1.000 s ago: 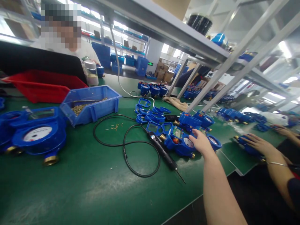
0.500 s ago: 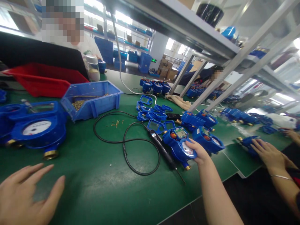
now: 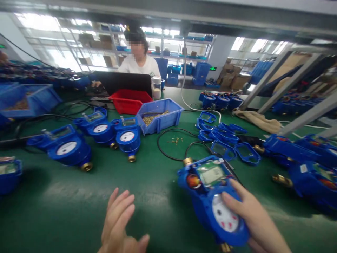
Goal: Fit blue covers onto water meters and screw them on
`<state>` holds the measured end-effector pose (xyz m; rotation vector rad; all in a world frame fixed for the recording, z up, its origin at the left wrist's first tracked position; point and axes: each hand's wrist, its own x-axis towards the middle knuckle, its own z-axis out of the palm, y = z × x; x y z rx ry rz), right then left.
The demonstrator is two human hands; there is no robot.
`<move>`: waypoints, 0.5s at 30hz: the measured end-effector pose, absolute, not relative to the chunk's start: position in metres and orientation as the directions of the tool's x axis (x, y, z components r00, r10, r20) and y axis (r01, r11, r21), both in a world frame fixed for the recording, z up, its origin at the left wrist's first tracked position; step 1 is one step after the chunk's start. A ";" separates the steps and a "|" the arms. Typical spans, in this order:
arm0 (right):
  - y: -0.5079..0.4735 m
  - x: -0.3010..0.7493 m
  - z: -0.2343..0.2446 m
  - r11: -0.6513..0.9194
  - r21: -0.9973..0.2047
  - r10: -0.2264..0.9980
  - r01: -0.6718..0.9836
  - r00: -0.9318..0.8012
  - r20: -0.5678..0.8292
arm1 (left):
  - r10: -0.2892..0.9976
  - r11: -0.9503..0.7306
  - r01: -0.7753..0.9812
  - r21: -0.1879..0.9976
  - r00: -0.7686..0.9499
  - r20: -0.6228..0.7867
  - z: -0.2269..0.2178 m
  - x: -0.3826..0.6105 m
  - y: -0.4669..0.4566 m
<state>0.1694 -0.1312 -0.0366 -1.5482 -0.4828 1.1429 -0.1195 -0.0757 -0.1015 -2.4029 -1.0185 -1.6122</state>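
Note:
My right hand (image 3: 244,207) grips a blue water meter (image 3: 200,200) by its round dial end, thumb over the rim of the white dial. The meter's upper housing is uncovered, showing a green circuit board (image 3: 211,173) and an orange part beside it. Brass fittings stick out at both ends. To its left, my left hand (image 3: 121,221) hovers over the green bench with fingers apart, holding nothing. Behind the held meter lie several blue cover frames (image 3: 223,149) and a black cable loop (image 3: 159,144). The black screwdriver is mostly hidden behind the meter.
Blue meters (image 3: 127,137) with covers stand on the left; uncovered meters (image 3: 313,182) stand on the right. A blue bin (image 3: 168,121) of small brass screws sits mid-bench, loose screws (image 3: 176,140) nearby, a red bin (image 3: 129,102) behind. A person sits across the bench. Metal posts rise at right.
My right hand has lifted the uncovered meter and brought it nearer and leftward over the bench. The view has swung left. My left hand stays open.

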 end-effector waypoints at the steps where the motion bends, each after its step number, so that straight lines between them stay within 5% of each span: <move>1: -0.119 0.142 -0.044 -0.362 -0.870 0.835 -0.335 0.300 -0.462 | 0.450 -0.803 0.538 0.256 0.265 0.853 -0.101 -0.122 -0.081; 4: -0.083 0.065 -0.066 -0.379 -0.838 0.908 -0.392 0.018 -0.418 | 0.381 -0.822 0.562 0.091 0.424 0.822 -0.099 -0.132 -0.093; 8: -0.046 -0.012 -0.084 -0.408 -0.862 0.908 -0.303 -0.039 -0.416 | 0.446 -0.685 0.722 -0.102 0.525 0.725 -0.101 -0.146 -0.090; 15: -0.027 -0.022 -0.057 -0.296 -0.952 0.952 -0.079 -0.100 -0.288 | 0.602 -0.585 0.810 0.052 0.389 0.697 -0.115 -0.175 -0.050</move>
